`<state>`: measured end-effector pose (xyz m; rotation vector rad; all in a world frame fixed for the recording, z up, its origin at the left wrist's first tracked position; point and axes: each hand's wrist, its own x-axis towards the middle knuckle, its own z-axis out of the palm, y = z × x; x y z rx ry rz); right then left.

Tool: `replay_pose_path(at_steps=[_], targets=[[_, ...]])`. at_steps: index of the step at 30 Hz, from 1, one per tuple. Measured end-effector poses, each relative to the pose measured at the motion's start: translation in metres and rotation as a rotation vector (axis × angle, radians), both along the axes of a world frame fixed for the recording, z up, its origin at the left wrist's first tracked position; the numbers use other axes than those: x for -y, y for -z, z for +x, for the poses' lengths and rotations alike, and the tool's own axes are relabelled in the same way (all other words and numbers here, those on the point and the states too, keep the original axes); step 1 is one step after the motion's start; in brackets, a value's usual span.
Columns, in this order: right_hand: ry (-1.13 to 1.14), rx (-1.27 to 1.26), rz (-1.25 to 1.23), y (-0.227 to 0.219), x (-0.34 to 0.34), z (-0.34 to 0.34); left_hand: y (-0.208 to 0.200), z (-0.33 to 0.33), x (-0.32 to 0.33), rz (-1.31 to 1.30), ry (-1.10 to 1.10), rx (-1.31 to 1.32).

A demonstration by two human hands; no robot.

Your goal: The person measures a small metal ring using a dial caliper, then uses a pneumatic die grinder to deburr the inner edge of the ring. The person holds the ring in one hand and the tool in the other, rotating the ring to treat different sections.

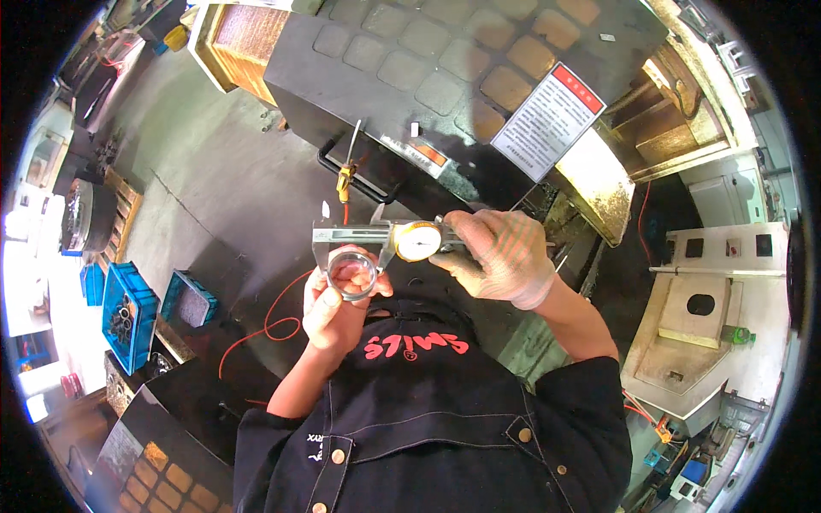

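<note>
Item one: metal ring (353, 297), single, open-bored. Location: in front of the wearer's chest, between the two long jaws of the caliper, below its beam. I cannot tell whether both jaws touch the wall.

Axis: round, so no long one; the bore faces up toward my camera, slightly tilted.

Holder: left hand (335, 316), the nearer. Fingers clamped on the ring, thumb at its near-left edge, other fingertips behind, visible through the bore.

Item two: caliper (363, 232), with round dial (417, 242). Long axis left to right, fixed jaw at the left end, long jaws pointing back toward the wearer's body. Right hand (509, 256) has its fingers closed around the dial end; from those fingers, the ring lies to the left and slightly nearer the body.

Surroundings, outward: yellow air gun (345, 182) beyond the caliper; black cabinet (295, 107) ahead, bearing a notice sheet (534, 132) with a red band; at left, blue crate (137, 349) containing rings, I count several; pale machine (744, 256) far right.
</note>
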<state>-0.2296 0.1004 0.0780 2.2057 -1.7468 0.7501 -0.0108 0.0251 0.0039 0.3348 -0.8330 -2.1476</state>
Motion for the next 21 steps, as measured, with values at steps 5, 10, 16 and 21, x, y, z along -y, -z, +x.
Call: replay_pose_path(at_steps=[5, 10, 16, 21], targets=[[-0.002, 0.013, 0.026, 0.0009, 0.0004, -0.0016, 0.0002, -0.0008, -0.0003, 0.009, 0.004, 0.004], [-0.017, 0.019, 0.006, 0.0012, 0.0017, -0.0017, -0.0002, 0.0000, -0.0006, 0.031, 0.027, 0.002], [-0.050, 0.042, -0.063, 0.0043, 0.0029, -0.0024, 0.0035, 0.0015, 0.0014, 0.081, 0.096, -0.120], [-0.017, 0.020, -0.033, 0.0058, 0.0016, -0.0035, 0.0020, 0.0003, 0.0015, 0.080, 0.106, -0.132]])
